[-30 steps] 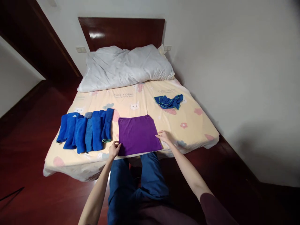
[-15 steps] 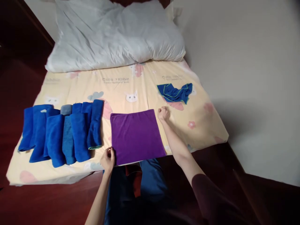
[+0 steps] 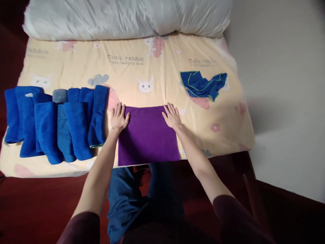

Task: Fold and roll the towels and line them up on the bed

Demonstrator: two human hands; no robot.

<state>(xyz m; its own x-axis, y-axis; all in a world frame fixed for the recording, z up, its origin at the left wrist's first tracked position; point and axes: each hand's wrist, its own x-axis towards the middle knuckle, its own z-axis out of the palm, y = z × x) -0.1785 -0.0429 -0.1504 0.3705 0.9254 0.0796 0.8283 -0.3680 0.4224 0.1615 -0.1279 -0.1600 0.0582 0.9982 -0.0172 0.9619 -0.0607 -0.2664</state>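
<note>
A purple towel (image 3: 147,137) lies flat and squared on the near edge of the bed. My left hand (image 3: 118,117) rests open, fingers spread flat, on its far left corner. My right hand (image 3: 172,116) lies open and flat on its far right corner. Neither hand grips anything. To the left, several folded blue towels (image 3: 56,122) lie side by side in a row, the nearest one just beside my left hand. A crumpled dark blue cloth with green edging (image 3: 203,84) lies further back on the right.
The bed has a yellow sheet with rabbit prints (image 3: 144,67) and a white duvet (image 3: 127,17) bunched at the head. A white wall (image 3: 284,84) runs along the right side. Dark red wooden floor (image 3: 38,203) surrounds the bed's foot. My legs in blue trousers stand below.
Both hands left the towel's near and side edges and moved to its far corners, now flat and spread. The camera tilted down and closer to the bed.
</note>
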